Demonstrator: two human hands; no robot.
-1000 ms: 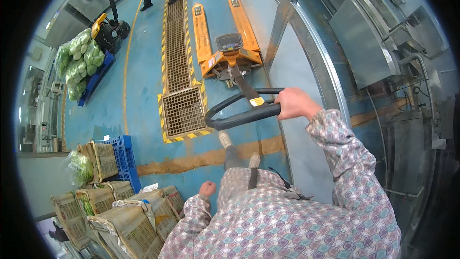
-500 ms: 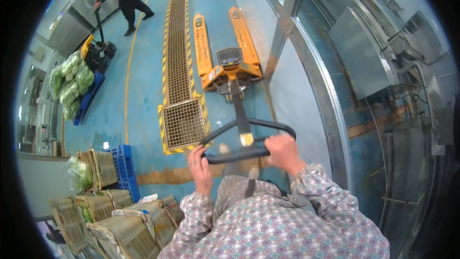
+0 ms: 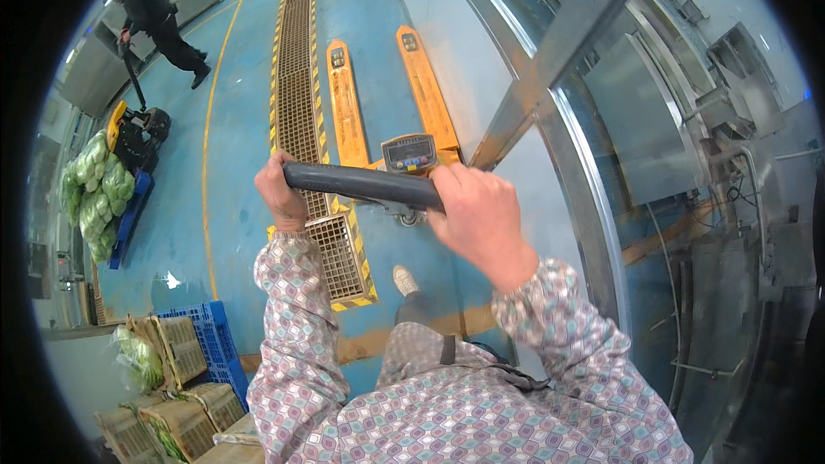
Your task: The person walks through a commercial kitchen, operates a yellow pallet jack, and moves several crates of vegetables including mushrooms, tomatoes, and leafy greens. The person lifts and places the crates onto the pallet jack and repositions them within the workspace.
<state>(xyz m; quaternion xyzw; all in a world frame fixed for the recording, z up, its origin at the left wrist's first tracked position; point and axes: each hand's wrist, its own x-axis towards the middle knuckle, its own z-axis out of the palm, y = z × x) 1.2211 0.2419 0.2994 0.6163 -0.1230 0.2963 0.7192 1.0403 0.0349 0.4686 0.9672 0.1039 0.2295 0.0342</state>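
Both my hands grip the black handle bar (image 3: 357,183) of an orange pallet jack (image 3: 348,112). My left hand (image 3: 284,196) is closed around the bar's left end, with its fingers partly hidden. Over the right end, my right hand (image 3: 485,222) is closed with its knuckles up. Just beyond the bar, a grey display panel with buttons (image 3: 409,153) sits on the jack. Its two forks point away from me with no load on them. The bar and my right hand hide much of the jack's near end and the handle shaft.
A floor grate (image 3: 295,94) with yellow-black edging runs along the left. Farther left, a person in dark clothes (image 3: 155,26) holds another pallet truck (image 3: 137,133) carrying bagged green vegetables (image 3: 97,189). Crates (image 3: 180,348) and a blue plastic pallet (image 3: 215,344) stand lower left; a metal-framed partition (image 3: 571,180) rises right.
The handle has swung up, and both my hands have risen with it, now covering the shaft. The co-worker and the loaded truck appear farther left and lower in view.
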